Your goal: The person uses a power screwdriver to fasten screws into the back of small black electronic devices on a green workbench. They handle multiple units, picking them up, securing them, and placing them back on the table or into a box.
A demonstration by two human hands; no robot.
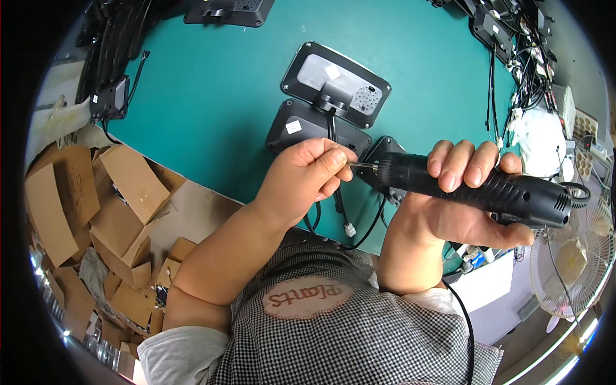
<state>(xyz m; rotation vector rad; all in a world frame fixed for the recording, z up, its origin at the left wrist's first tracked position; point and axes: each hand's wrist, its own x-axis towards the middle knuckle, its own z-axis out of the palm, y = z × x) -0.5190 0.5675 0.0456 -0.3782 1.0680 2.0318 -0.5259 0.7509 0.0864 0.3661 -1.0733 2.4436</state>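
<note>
One green table [212, 96] carries three black flat devices in the middle: one [335, 83] lies face down with a grey back, one [301, 125] under it, one [385, 151] partly hidden. The right hand [462, 192] is closed around one black electric screwdriver [481, 186], held just above the table edge. The left hand [308, 176] pinches its one thin metal bit [362, 165] with the fingertips.

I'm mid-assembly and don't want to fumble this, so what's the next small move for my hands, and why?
Probably lower the electric screwdriver toward the black panel lying below it. The right hand grips the driver level above the green table, and the left hand pinches at its bit tip, as if seating a screw; whether one is there is too small to tell.
</note>
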